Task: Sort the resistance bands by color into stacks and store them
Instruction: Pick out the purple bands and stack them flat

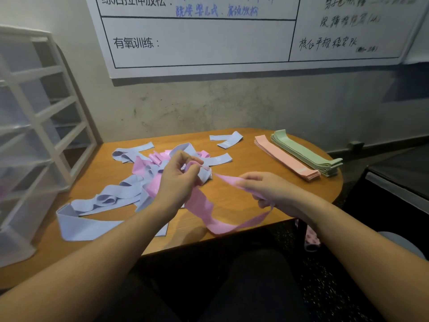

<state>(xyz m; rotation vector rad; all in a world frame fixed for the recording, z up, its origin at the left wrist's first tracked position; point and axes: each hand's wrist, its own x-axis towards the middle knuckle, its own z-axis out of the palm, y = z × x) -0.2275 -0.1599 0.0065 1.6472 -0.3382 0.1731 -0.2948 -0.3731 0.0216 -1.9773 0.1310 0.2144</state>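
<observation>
A pink resistance band (204, 210) hangs in a loop above the near edge of the wooden table (236, 205). My left hand (178, 177) pinches one end of it over the pile. My right hand (269, 187) grips the other end further right. A tangled heap of lavender bands (104, 198) and pink bands (139, 165) lies on the left half of the table. At the far right sit two flat stacks: peach bands (285, 158) and, just behind them, green bands (306, 153).
A white plastic drawer unit (39, 126) stands at the table's left end. Loose lavender bands (226, 139) lie near the back edge by the concrete wall. A dark box (399, 177) sits right of the table. A whiteboard (209, 43) hangs above.
</observation>
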